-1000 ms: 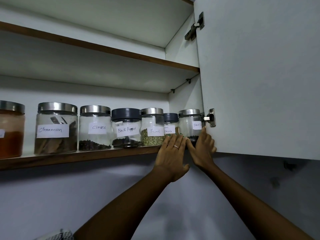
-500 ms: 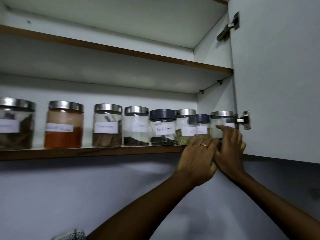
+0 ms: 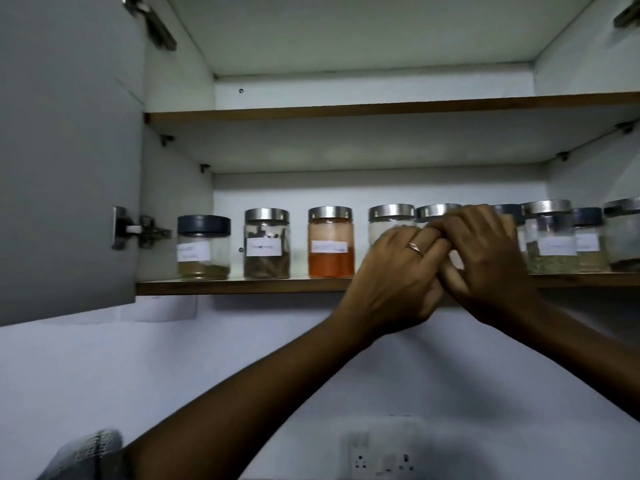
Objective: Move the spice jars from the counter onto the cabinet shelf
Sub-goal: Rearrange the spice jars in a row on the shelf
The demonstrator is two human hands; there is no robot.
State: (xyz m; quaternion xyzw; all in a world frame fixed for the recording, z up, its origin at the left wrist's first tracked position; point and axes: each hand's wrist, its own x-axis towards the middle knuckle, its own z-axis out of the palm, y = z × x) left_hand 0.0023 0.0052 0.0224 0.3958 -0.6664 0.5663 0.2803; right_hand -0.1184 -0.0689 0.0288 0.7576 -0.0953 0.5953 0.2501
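A row of labelled glass spice jars stands on the lower cabinet shelf (image 3: pixel 242 285). From the left come a dark-lidded jar (image 3: pixel 203 247), a steel-lidded jar of brown sticks (image 3: pixel 266 244) and a jar of orange powder (image 3: pixel 330 242). More jars (image 3: pixel 550 237) run on to the right. My left hand (image 3: pixel 398 275), with a ring, and my right hand (image 3: pixel 495 268) are raised together in front of the middle jars, partly hiding them. Their fingers overlap each other, the right hand's lying over the left's. Neither hand visibly holds a jar.
The open left cabinet door (image 3: pixel 65 150) hangs beside the shelf with its hinge (image 3: pixel 138 230). The upper shelf (image 3: pixel 346 107) carries nothing I can see. Below are a white wall, a wall socket (image 3: pixel 381 452) and a bit of patterned cloth (image 3: pixel 86 455).
The view has swung left, bringing the left door and leftmost jars into sight. Both hands have left the right-end jars and moved left along the shelf front, fingers now overlapping.
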